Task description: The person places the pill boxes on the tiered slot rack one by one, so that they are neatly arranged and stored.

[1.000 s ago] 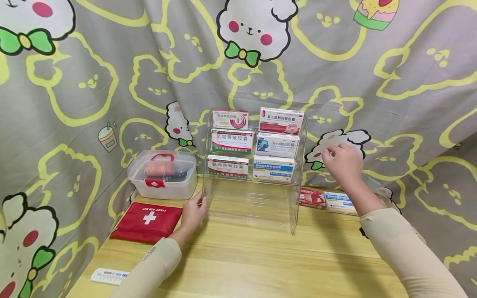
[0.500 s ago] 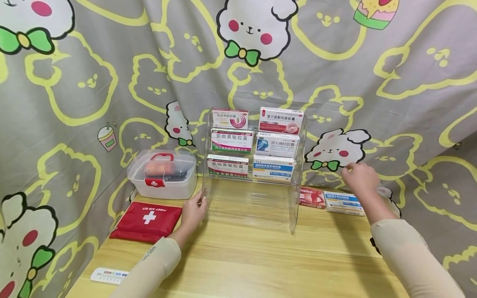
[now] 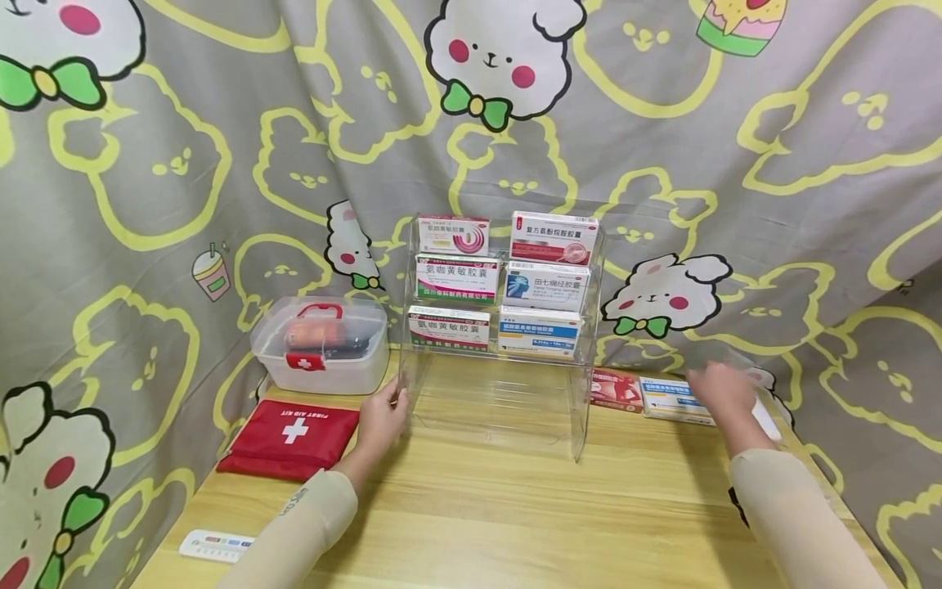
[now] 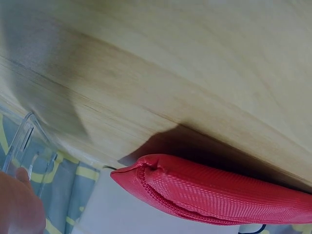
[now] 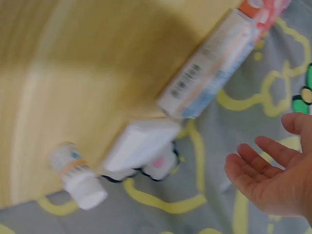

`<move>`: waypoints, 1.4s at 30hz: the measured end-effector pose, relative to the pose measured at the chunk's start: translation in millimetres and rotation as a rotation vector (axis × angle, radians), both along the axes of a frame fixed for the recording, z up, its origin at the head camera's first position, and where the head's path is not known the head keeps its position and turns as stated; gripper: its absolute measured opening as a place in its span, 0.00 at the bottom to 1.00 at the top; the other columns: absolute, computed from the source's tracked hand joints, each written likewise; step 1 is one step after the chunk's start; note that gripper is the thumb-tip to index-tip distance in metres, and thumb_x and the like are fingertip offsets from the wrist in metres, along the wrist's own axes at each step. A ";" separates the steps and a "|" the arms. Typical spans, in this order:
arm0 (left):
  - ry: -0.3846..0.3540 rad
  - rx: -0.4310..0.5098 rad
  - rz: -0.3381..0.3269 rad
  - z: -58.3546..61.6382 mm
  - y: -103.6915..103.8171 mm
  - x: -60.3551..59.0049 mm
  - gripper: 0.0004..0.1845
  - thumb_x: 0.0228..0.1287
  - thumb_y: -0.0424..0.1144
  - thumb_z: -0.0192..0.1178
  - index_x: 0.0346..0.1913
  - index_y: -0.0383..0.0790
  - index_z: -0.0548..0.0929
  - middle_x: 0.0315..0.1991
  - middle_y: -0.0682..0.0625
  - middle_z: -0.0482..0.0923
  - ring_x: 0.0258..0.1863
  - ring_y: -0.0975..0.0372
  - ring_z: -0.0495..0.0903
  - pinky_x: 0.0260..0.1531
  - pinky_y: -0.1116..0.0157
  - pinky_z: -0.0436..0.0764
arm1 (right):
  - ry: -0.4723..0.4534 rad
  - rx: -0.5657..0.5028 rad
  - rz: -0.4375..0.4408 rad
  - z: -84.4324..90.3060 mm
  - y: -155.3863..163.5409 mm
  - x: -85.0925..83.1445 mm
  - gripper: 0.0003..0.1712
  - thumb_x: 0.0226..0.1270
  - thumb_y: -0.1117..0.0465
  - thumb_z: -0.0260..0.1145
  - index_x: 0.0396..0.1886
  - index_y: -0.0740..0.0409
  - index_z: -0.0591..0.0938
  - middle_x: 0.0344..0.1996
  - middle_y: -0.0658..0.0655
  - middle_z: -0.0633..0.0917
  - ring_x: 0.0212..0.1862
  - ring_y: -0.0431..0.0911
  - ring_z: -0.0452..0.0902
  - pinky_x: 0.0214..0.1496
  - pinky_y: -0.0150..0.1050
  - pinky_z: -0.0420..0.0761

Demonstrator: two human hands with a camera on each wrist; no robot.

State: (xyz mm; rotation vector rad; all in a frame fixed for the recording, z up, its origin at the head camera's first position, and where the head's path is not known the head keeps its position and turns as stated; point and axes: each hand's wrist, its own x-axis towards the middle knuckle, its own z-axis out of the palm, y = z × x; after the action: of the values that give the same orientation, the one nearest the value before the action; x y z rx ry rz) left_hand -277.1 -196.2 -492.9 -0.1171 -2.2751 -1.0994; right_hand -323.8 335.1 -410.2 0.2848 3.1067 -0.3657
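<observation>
A clear acrylic display rack [image 3: 500,401] stands on the wooden table, with several medicine boxes in its tiers. At its left edge my left hand [image 3: 384,413] holds the side panel between thumb and fingers; the left wrist view shows only part of this hand [image 4: 19,207]. My right hand [image 3: 724,388] hovers, blurred, over the far right of the table, near a blue-and-white medicine box [image 3: 673,399]. In the right wrist view its fingers [image 5: 248,163] are spread and hold nothing. A white box [image 5: 141,144] and a white bottle [image 5: 78,175] lie nearby.
A red first aid pouch [image 3: 290,438] and a translucent box with a red handle [image 3: 324,372] sit left of the rack. A white strip [image 3: 213,546] lies at front left. Next to the blue-and-white box is a red box [image 3: 616,391]. A patterned curtain [image 3: 633,106] hangs behind.
My right hand has moved down and to the right, from beside the rack to over the boxes at the far right. The left hand stays at the rack's edge.
</observation>
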 end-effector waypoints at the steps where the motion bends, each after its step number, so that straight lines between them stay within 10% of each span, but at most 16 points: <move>1: -0.008 -0.001 0.002 0.0 0.0 0.1 0.14 0.58 0.28 0.58 0.48 0.33 0.83 0.35 0.38 0.85 0.34 0.50 0.85 0.35 0.54 0.84 | -0.026 -0.014 -0.004 -4.0 2.4 0.9 0.32 0.69 0.50 0.46 0.56 0.77 0.70 0.54 0.81 0.70 0.50 0.74 0.69 0.40 0.62 0.75; 16: -0.019 -0.002 -0.001 -2.5 -1.3 -2.1 0.13 0.58 0.29 0.58 0.47 0.34 0.84 0.34 0.38 0.85 0.34 0.50 0.85 0.35 0.54 0.84 | -0.142 -0.079 0.002 -53.2 24.2 -1.2 0.42 0.65 0.46 0.51 0.57 0.85 0.63 0.48 0.85 0.69 0.47 0.73 0.70 0.37 0.57 0.77; 42: 0.006 -0.007 -0.002 -1.2 -0.7 -2.5 0.14 0.58 0.28 0.58 0.47 0.32 0.83 0.33 0.39 0.85 0.33 0.49 0.85 0.34 0.54 0.84 | -0.216 -0.569 -0.072 -43.5 30.9 2.1 0.63 0.59 0.50 0.67 0.69 0.74 0.31 0.66 0.82 0.38 0.66 0.76 0.34 0.67 0.66 0.48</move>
State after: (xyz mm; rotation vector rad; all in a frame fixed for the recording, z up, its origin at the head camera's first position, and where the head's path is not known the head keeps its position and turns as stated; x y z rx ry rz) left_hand -279.5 -196.8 -494.1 -0.1253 -2.2741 -1.0911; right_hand -321.7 366.0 -453.7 0.3897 2.6404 -1.1017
